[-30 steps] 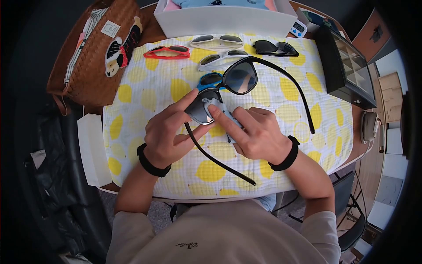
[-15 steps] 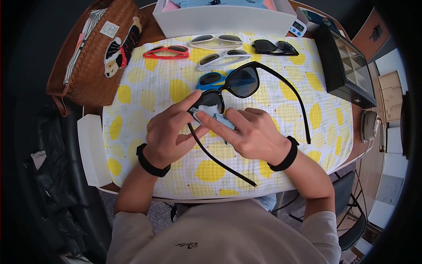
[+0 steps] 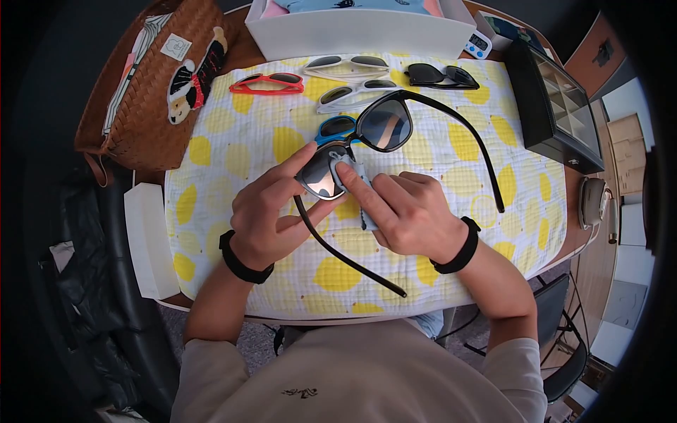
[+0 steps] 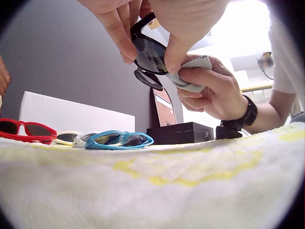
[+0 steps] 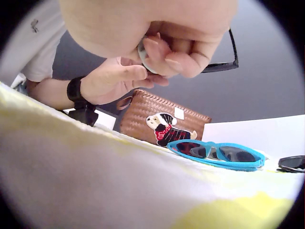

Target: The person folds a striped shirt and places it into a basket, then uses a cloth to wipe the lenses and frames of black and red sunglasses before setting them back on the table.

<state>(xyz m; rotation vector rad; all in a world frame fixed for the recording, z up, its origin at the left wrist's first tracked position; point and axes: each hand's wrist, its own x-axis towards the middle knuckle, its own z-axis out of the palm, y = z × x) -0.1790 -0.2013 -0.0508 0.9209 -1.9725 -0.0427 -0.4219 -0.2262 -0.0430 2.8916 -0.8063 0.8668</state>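
Black sunglasses with both arms unfolded are held above the lemon-print cloth, tilted. The left hand pinches the rim of the lens nearest it between thumb and fingers. With its index finger, the right hand presses a small light-blue cloth on that same lens. In the left wrist view, the right hand grips the blue cloth against the dark lens. Its curled fingers hide most of the cloth in the right wrist view.
Blue, red, white, cream and black sunglasses lie on the lemon-print cloth. Around it stand a woven bag, a white box, a black compartment case and a timer.
Since half a second ago, the right index finger and blue cloth have moved up and right over the lens. The sunglasses have tilted slightly, their far lens shifting a little left.
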